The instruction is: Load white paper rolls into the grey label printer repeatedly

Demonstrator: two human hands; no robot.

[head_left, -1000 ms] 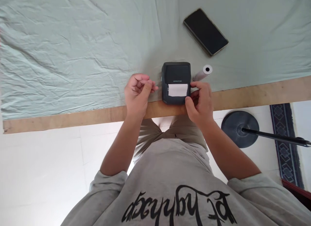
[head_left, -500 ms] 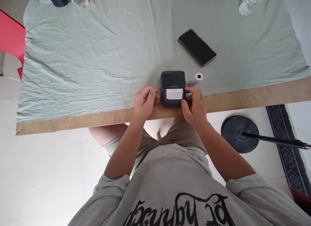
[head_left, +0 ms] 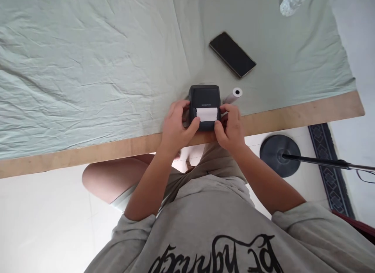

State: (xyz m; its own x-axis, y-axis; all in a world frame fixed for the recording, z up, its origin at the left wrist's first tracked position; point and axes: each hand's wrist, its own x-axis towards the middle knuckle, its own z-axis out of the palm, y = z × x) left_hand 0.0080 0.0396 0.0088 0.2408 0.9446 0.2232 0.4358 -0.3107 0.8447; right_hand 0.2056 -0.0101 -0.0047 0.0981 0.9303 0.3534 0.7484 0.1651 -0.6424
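Note:
A small black printer (head_left: 204, 97) sits at the table's front edge, with white paper (head_left: 206, 114) showing across its front part. My left hand (head_left: 178, 126) grips the printer's left side, its thumb at the lower left corner of the paper. On the other side, my right hand (head_left: 231, 126) holds the printer's right edge between thumb and fingers. A white paper roll (head_left: 234, 94) with a dark core lies just beyond my right hand. Farther back, a black phone (head_left: 232, 54) rests at a slant on the pale green cloth.
Pale green cloth (head_left: 131, 69) covers the table, whose wooden front edge (head_left: 88, 153) is bare. A clear plastic bottle (head_left: 290, 4) lies at the back right. Below the table, a round black stand base (head_left: 277, 155) is on the floor at right.
My left hand has opened from a pinch beside the printer and now grips its left side, thumb near the paper. My right hand keeps its hold. The whole view has shifted a little.

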